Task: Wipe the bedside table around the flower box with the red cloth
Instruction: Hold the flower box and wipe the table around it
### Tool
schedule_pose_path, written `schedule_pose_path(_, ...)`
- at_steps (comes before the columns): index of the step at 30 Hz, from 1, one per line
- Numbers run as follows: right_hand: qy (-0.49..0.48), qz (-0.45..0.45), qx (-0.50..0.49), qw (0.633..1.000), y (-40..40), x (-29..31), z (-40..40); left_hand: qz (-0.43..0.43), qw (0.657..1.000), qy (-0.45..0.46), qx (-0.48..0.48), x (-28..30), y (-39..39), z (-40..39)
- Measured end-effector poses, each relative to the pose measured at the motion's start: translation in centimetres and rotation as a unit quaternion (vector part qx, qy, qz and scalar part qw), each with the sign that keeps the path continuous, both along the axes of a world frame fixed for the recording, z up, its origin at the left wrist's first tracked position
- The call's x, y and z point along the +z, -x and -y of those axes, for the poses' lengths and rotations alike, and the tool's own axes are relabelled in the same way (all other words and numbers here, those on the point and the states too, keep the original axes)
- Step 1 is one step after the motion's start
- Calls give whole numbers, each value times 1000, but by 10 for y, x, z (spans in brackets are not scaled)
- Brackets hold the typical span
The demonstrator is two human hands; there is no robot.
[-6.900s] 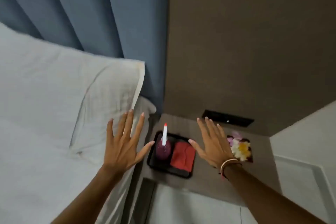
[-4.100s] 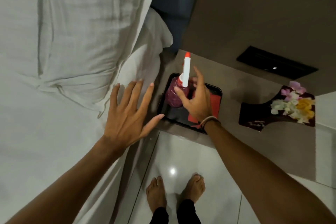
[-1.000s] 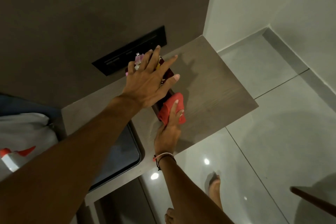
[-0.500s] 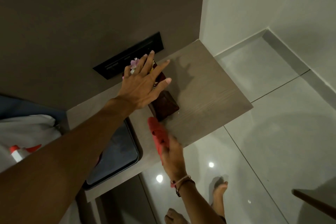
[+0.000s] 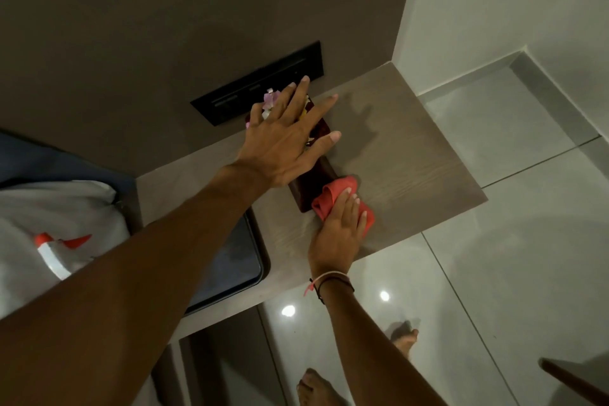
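The dark wooden flower box (image 5: 305, 192) stands on the bedside table (image 5: 412, 155) by the back wall, with pink and white petals (image 5: 268, 101) at its far end. My left hand (image 5: 285, 142) lies over the box with fingers spread, hiding most of it. My right hand (image 5: 339, 229) presses the crumpled red cloth (image 5: 331, 196) flat on the table. The cloth touches the box's near right corner.
A black tray (image 5: 239, 262) sits on the table's left part, under my left arm. A spray bottle (image 5: 54, 255) lies on the white bedding at left. A black switch panel (image 5: 260, 84) is on the wall. My bare feet stand on the glossy tiled floor (image 5: 494, 273) below.
My right hand has pushed the red cloth from the table's front edge back up against the box's near corner. My left hand has stayed on the box.
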State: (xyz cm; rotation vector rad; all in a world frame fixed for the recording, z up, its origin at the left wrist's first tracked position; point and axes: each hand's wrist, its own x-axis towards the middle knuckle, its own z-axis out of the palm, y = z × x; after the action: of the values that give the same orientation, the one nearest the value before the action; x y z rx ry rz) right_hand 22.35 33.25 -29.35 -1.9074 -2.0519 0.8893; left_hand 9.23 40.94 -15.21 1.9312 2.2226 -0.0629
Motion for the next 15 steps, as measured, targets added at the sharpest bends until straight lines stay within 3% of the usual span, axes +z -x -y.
schedule_pose_path(15,-21,32,97,995,-20,9,2,-8,1000,7,-23,1,6,-2)
